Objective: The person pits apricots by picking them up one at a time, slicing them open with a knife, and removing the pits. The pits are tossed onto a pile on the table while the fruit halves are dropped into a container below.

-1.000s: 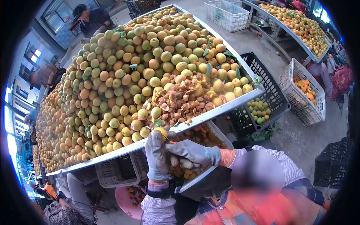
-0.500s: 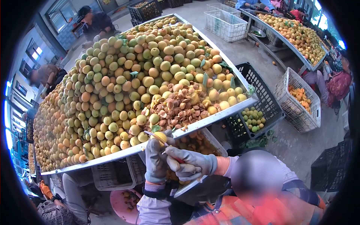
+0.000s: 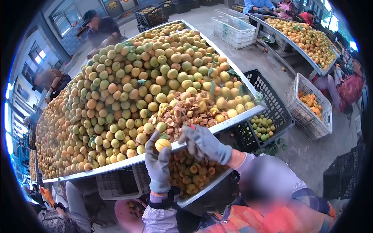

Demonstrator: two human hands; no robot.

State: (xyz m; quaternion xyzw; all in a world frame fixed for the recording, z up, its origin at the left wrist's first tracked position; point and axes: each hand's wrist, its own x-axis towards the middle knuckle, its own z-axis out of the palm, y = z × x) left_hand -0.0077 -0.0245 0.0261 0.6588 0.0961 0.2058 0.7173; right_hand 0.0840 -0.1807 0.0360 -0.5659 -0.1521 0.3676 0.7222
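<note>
- Since the earlier frame the right hand point(image 3: 204, 143) has been lifted off the fruit and carried up to the near edge of the counter point(image 3: 229, 122). The blade that was laid against the fruit is no longer on it.
- The left hand point(image 3: 157, 165), in a grey glove, is closed around one yellow apricot point(image 3: 162, 145), pinched between thumb and fingers. The apricot is held just below the counter's near edge, at about its middle.
- The right hand is stretched over the near rim towards the heap of stones point(image 3: 182, 114) that lies by the near right corner. A small red thing point(image 3: 191, 126) shows at its fingertips. Whether the fingers are clamped on it cannot be told.
- A crate point(image 3: 206, 188) of opened fruit halves stands under the near edge, beneath both hands.
- The step in hand is judged to be the stoning of one apricot, with the stone being shed onto the heap. The fruit does not show clearly as split or whole.
- The next move is judged to call for the right hand to be brought back to the held fruit, and for the halves to be released over the crate, not the counter.
- A black crate point(image 3: 268, 87) with green fruit sits off the counter's right corner.
- No brand, label or writing can be read.
</note>
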